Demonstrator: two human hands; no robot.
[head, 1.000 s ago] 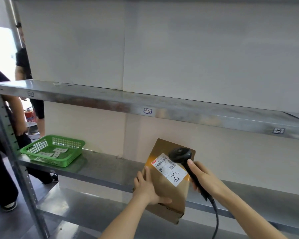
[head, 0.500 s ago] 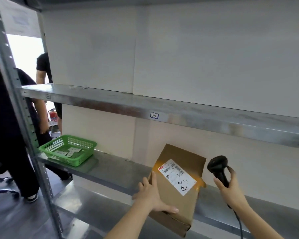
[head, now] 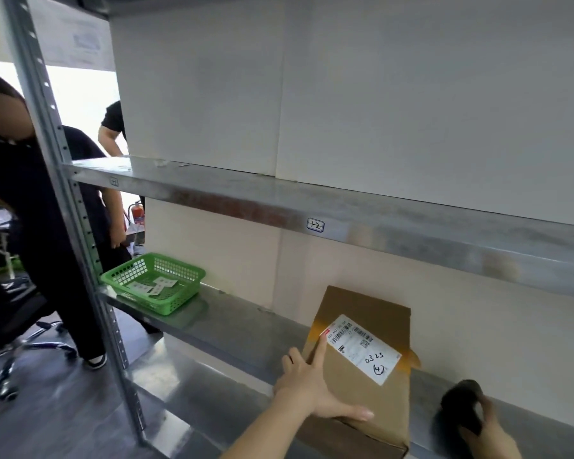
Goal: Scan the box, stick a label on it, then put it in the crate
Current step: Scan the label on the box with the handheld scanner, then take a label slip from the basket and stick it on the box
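Observation:
A brown cardboard box (head: 362, 389) is held tilted in front of the middle shelf, its top face towards me. A white shipping label (head: 362, 347) with barcodes and handwritten "0325" is on it. My left hand (head: 307, 389) grips the box's left side, thumb under the front face. My right hand (head: 487, 432), at the lower right, holds a black barcode scanner (head: 461, 404), blurred and low by the shelf edge, well to the right of the box. A green plastic basket (head: 153, 281) with several small white labels (head: 154, 286) sits at the shelf's left end.
Metal shelving fills the view: an upper shelf (head: 312, 207) tagged "1-2", the middle shelf (head: 232, 326), and a lower one (head: 193, 385). A perforated steel upright (head: 63, 180) stands at left. Beyond it are people in dark clothes (head: 47, 200) and an office chair base (head: 24, 346).
My right hand has carried the scanner away from the box's label, down and to the right. The box stays in my left hand. My view has swung towards the right.

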